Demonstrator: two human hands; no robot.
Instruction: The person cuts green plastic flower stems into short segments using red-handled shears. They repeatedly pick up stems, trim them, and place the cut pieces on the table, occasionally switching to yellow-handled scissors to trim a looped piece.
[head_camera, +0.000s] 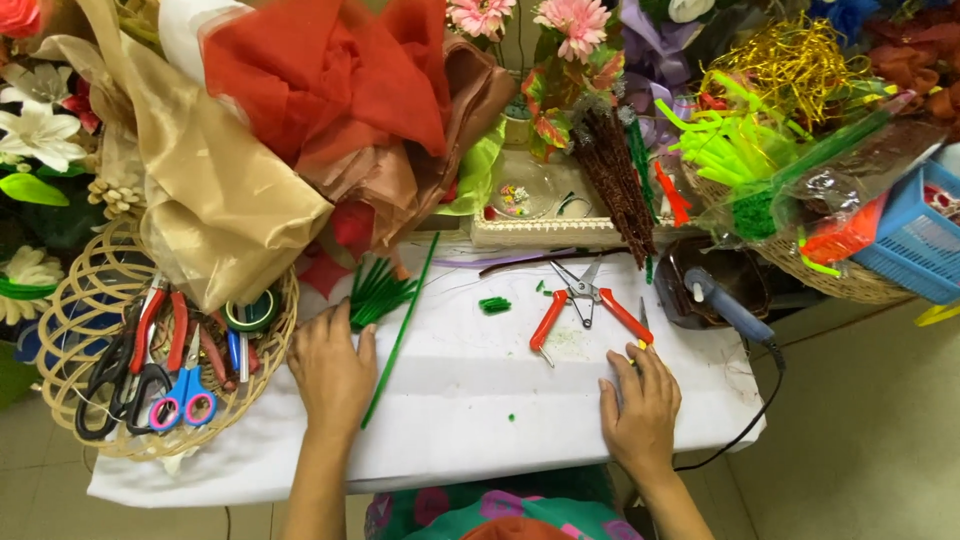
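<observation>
A long green stem wire (400, 330) lies just right of the left hand (332, 372); snips with orange-red handles (585, 300) sit above the right hand (640, 410) on the white surface (470, 420); pink-and-blue scissors (185, 395) left of the left hand

**Open room in the middle, clutter on three sides**

The white desk (470, 420) is bare between the two hands (335, 370), apart from a few green scraps, and along its near edge, so a reach passes freely there. A long green stem (400, 335) lies slanted just beside the left hand. The red-handled snips (585, 305) lie open just above the right hand (640, 410). To the left a wicker basket of scissors (70, 300) overhangs the edge. Gold and red fabric (300, 120) hangs over the far left corner. A glue gun (725, 305) and its cord block the right.
</observation>
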